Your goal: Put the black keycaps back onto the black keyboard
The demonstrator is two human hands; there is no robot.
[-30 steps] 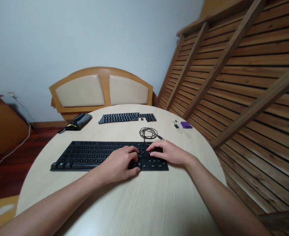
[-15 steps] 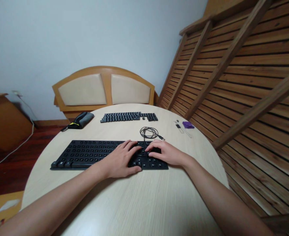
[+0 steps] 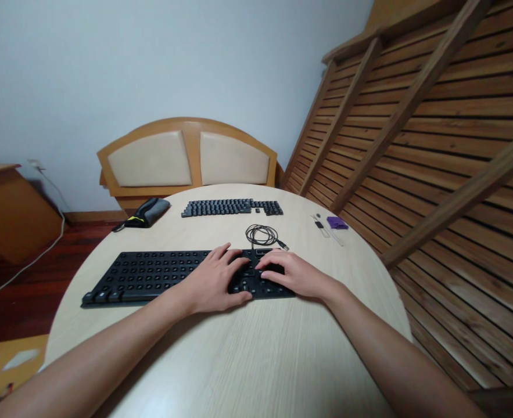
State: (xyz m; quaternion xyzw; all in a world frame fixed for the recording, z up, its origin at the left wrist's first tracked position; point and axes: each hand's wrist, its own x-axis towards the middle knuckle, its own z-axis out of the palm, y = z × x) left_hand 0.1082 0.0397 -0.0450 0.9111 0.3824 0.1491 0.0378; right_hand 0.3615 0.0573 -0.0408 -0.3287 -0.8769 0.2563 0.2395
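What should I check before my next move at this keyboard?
1. Cable plug unconnected: ok, it lies loose on the table behind the keyboard.
2. Loose keycaps laid out: ok, grouped in rows beyond the cable.
3. Hands off the keyboard: not ok, the left hand and right hand both reach over its right part.
4. Right hand's grip free: cannot tell, too small and partly hidden.
5. Purple cloth away from the keyboard: ok.

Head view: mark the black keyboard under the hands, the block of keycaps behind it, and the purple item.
Black keyboard [image 3: 151, 271]: head view, on the key rows left of the hands.
Block of keycaps [image 3: 219, 206]: head view, on its wide left section.
Purple item [image 3: 337, 223]: head view, on its middle.
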